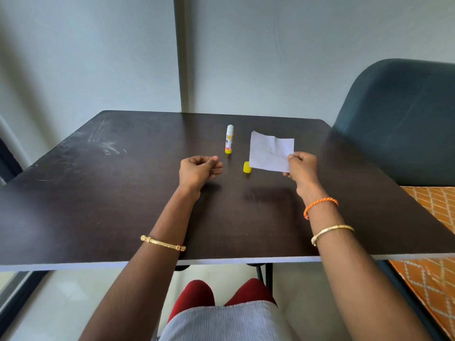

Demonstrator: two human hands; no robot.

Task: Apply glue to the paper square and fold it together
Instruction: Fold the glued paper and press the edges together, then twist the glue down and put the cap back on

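Note:
My right hand (300, 167) pinches the right edge of a white paper square (270, 152) and holds it up above the dark table (98, 205), facing me. A glue stick (229, 139) with a white body and yellow base stands upright and uncapped at the table's middle. Its yellow cap (246, 167) lies on the table just below the paper's left corner. My left hand (199, 170) hovers left of the cap with its fingers loosely curled and nothing in it.
A dark teal chair (398, 119) stands off the table's right far corner. An orange patterned cloth (433, 217) lies to the right of the table. A grey wall is behind the table.

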